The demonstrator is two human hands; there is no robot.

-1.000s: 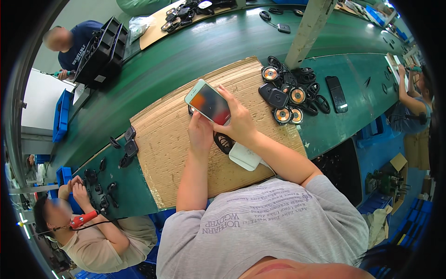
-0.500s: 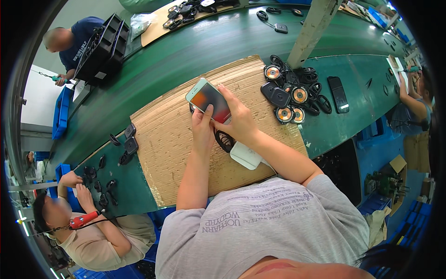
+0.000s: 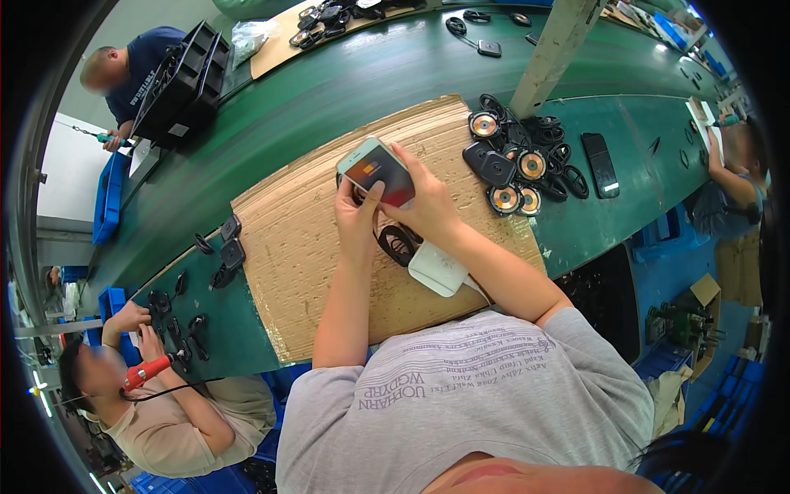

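A smartphone (image 3: 380, 167) with a white front and a lit screen is held up over the cardboard by both my hands. My left hand (image 3: 357, 218) grips its lower left edge, thumb over the screen. On the other side, my right hand (image 3: 429, 204) closes along the right edge. Behind the phone's left edge, a dark round part shows, mostly hidden. A coiled black cable (image 3: 397, 244) hangs or lies just below my hands. Beside my right wrist, a white power adapter (image 3: 439, 268) with a white cord rests on the cardboard sheet (image 3: 296, 272).
Right of the cardboard's middle sits a pile of round charger parts with copper coils (image 3: 532, 165) and black cables. A black phone (image 3: 600, 166) lies farther right. Black square pads (image 3: 231, 240) lie left. A metal post (image 3: 553, 62) stands beyond. Co-workers sit left and right.
My hands and the phone have shifted slightly right, and the screen now shows a small image. More of the white adapter is visible. The left co-worker's red tool has moved.
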